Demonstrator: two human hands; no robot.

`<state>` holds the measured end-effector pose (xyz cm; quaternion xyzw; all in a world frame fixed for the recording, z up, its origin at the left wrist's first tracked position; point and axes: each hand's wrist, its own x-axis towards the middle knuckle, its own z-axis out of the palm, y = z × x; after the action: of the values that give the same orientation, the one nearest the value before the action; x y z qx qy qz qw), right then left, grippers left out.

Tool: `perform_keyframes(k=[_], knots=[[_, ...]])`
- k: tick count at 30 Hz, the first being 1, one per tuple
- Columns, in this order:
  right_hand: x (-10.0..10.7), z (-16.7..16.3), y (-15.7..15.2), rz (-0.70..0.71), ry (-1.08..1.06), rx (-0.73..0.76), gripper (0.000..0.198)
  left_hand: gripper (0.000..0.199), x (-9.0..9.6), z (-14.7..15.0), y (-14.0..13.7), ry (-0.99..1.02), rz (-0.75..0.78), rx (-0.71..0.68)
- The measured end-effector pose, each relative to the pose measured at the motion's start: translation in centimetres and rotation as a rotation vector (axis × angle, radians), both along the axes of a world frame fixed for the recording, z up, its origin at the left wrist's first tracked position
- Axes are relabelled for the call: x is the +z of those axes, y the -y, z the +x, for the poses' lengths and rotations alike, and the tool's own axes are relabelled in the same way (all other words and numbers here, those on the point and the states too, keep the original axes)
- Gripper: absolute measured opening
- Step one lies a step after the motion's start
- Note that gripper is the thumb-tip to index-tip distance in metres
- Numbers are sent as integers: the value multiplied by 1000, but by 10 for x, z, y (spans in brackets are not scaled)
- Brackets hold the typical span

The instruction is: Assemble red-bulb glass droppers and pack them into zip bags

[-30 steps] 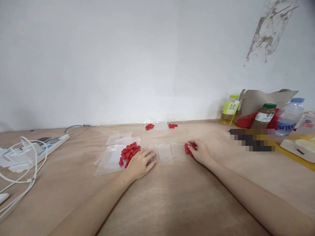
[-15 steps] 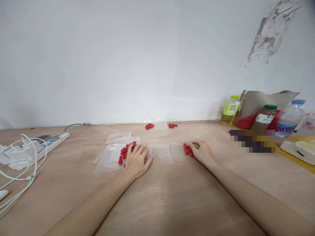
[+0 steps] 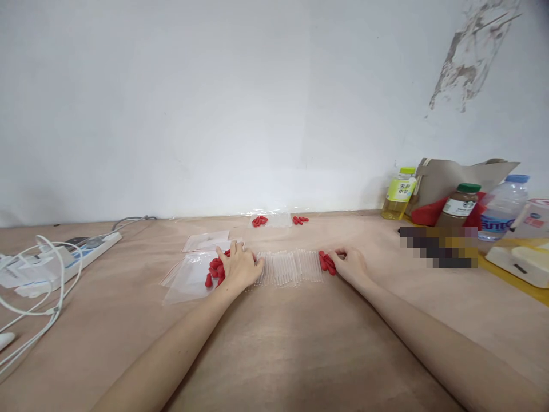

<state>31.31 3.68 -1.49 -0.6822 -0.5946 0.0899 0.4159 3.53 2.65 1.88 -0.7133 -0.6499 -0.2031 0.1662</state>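
A row of thin clear tubes [image 3: 285,268] lies side by side in front of me. At its left end, my left hand [image 3: 241,270] is spread palm down, with the thumb by the nearest tubes and the fingers over a heap of red rubber bulbs [image 3: 214,268]. Part of that heap is hidden under the hand. My right hand [image 3: 351,266] rests at the row's right end, fingers bent and tips together at a small group of red rubber bulbs [image 3: 326,263]. Clear plastic bags [image 3: 189,280] lie flat under and beside the left heap.
A filled clear bag [image 3: 278,220] with red bulbs lies against the wall. To the left are a power strip [image 3: 103,252] and white cables [image 3: 64,280]. A yellow-capped bottle [image 3: 398,194], a green-capped bottle [image 3: 458,206] and a blue-capped bottle [image 3: 501,209] stand right, before a grey bag [image 3: 472,171].
My left hand has shifted slightly right and its fingers have lifted and spread over the red bulbs. My right hand stays at the right group, fingers bent a little more.
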Motion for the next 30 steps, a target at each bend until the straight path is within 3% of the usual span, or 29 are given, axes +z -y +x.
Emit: perform_keyframes(k=[9, 16, 21, 25, 30], knots=[[-8, 2, -5, 50, -162, 87, 29, 26, -3, 0, -7, 20, -50, 16], [-12, 0, -6, 125, -280, 56, 36, 29, 1, 0, -6, 35, -99, -38], [-7, -2, 0, 198, -235, 60, 42, 24, 20, 4, 5, 52, 54, -83], [2, -13, 14, 279, -403, 195, 35, 16, 26, -1, 28, 52, 124, -321], [11, -50, 34, 183, -630, 399, 28, 16, -1, -22, 54, 65, 50, -586]])
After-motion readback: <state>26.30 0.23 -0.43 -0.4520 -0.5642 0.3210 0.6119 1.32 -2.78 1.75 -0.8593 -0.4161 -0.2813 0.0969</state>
